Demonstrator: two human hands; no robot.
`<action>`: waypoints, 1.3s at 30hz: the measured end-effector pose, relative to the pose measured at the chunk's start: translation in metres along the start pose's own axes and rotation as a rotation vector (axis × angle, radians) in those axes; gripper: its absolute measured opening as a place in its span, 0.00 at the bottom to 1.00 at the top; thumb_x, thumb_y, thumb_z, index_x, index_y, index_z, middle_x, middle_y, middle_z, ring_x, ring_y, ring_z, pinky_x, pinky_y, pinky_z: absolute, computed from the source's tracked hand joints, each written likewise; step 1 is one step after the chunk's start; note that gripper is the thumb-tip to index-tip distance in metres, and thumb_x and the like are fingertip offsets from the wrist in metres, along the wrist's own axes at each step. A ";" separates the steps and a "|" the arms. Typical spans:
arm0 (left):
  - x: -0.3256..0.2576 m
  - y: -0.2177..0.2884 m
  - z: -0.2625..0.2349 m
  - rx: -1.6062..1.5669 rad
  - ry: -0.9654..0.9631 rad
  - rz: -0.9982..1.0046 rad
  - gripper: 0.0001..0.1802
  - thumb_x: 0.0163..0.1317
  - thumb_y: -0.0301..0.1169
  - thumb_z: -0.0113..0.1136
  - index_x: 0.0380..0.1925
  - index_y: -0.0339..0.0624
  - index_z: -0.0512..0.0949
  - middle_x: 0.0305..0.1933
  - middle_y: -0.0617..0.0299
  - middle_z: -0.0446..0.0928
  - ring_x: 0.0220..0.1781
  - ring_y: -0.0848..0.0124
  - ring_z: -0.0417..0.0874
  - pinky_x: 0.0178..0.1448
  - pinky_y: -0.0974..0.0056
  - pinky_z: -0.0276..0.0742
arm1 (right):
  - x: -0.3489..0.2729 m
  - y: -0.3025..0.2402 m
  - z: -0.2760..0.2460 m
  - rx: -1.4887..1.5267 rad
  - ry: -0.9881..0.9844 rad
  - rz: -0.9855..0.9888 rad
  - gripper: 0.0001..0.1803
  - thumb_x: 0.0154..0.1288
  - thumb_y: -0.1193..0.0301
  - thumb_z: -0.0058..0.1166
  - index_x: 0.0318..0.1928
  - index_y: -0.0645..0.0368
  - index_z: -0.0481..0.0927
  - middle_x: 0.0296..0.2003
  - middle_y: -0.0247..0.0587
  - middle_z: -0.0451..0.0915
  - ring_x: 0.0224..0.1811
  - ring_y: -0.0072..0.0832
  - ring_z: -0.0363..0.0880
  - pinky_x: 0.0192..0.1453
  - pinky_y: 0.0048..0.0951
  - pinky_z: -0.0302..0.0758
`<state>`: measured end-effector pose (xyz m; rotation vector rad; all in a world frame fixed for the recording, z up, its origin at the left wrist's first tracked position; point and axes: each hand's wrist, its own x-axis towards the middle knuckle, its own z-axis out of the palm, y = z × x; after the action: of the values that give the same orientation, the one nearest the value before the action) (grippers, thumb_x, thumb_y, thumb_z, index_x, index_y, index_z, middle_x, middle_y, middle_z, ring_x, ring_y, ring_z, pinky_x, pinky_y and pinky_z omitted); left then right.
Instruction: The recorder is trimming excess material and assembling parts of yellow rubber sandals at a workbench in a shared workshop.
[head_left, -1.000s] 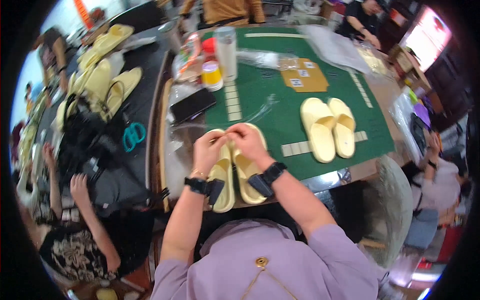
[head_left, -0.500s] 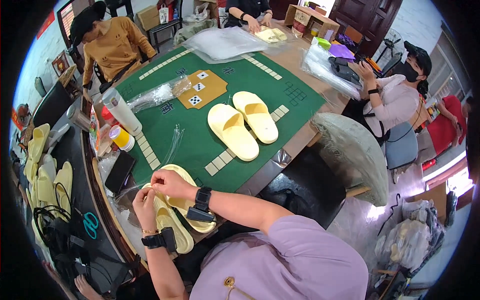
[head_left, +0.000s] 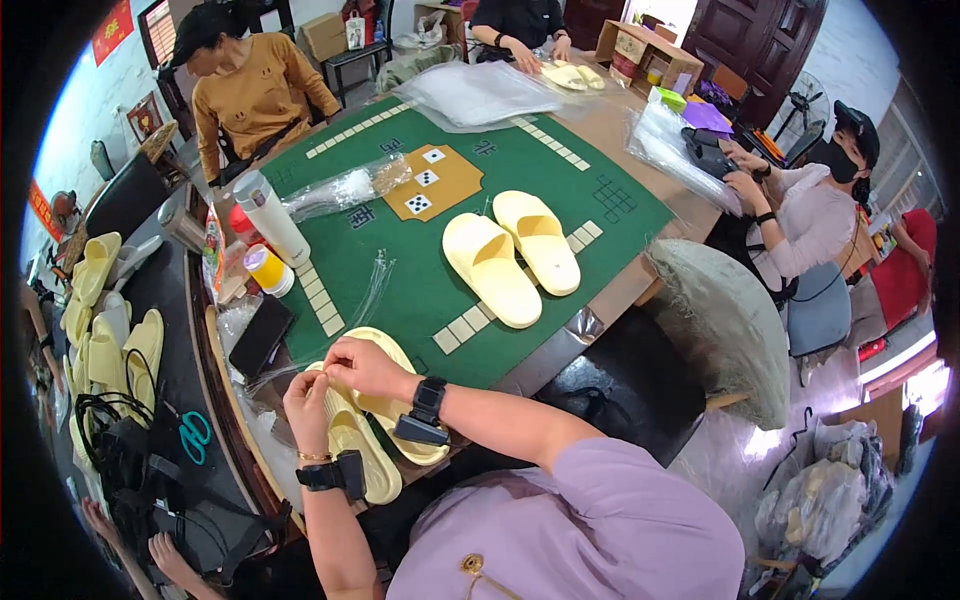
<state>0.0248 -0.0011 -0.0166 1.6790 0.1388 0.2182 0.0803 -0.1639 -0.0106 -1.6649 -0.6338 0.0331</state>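
Both hands work at the near-left corner of the worktop, over a pair of pale yellow slides: soft, matte, moulded foam look, rounded toes, ribbed footbeds. Pair lies side by side, partly on the green felt mat, partly over the worktop edge. Left hand and right hand meet above the slides' toe end, fingertips pinched nearly closed on something thin; looks like the edge of the clear plastic film that runs up-left from the fingers, but too small to tell for sure. Slides sit directly under and behind the fingers, touching the palms' underside or just below, can't tell which. Black wristband on each wrist. A second pair of yellow slides, same shape, lies well apart at mat centre. White cylindrical bottle, black phone and a crinkly clear bag sit to the left.
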 end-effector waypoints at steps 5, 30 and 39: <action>0.000 -0.001 0.002 -0.019 0.044 0.020 0.03 0.62 0.23 0.61 0.33 0.34 0.80 0.32 0.68 0.78 0.33 0.81 0.73 0.38 0.74 0.69 | 0.000 0.002 0.001 0.042 -0.020 0.014 0.08 0.62 0.70 0.56 0.34 0.64 0.79 0.31 0.39 0.77 0.34 0.27 0.75 0.40 0.29 0.73; -0.006 0.003 0.008 0.134 0.108 0.090 0.07 0.59 0.27 0.65 0.33 0.34 0.82 0.29 0.60 0.81 0.32 0.76 0.81 0.38 0.68 0.77 | -0.002 0.012 0.005 0.134 -0.008 0.181 0.05 0.64 0.74 0.57 0.37 0.64 0.80 0.31 0.34 0.79 0.32 0.19 0.76 0.38 0.22 0.74; -0.008 0.007 0.007 0.140 0.091 0.048 0.07 0.60 0.27 0.65 0.34 0.33 0.82 0.31 0.64 0.82 0.33 0.79 0.79 0.39 0.71 0.76 | -0.002 0.009 0.003 0.171 -0.018 0.154 0.03 0.64 0.75 0.57 0.36 0.63 0.80 0.30 0.29 0.79 0.32 0.15 0.74 0.37 0.20 0.73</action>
<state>0.0187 -0.0108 -0.0107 1.8138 0.1855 0.3281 0.0803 -0.1625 -0.0199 -1.5454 -0.5011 0.2085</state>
